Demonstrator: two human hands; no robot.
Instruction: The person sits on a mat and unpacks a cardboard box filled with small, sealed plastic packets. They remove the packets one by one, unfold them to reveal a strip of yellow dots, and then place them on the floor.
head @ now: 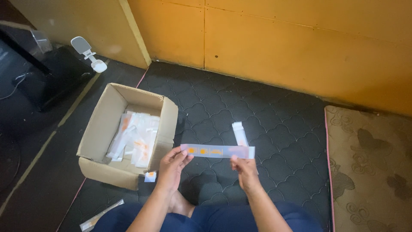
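Nearest the camera are the person's legs in dark blue trousers (pixel 223 219), folded on a black quilted mat (pixel 274 116), with a bare foot (pixel 182 206) showing between the forearms. Just beyond them the two hands hold up a long, narrow, clear plastic packet (pixel 217 151) with orange marks on it, stretched level between them. The left hand (pixel 173 165) pinches the packet's left end between thumb and fingers, and the right hand (pixel 243 169) grips its underside towards the right end, with the tip of the packet jutting past it. Behind the right hand a second, similar white packet (pixel 240 134) lies on the mat, pointing away from the person. To the left stands an open cardboard box (pixel 101 129), its flaps spread, holding a loose heap of the same clear packets (pixel 135 139). A small white and orange scrap (pixel 150 176) lies on the mat against the box's near right corner. Another long packet (pixel 101 216) rests at the near left, beside the knee. Far left, a white phone stand (pixel 89 53) sits by a dark object. A tan patterned mat (pixel 369 167) borders the black one on the right, and orange wall panels (pixel 300 47) run along the far side.
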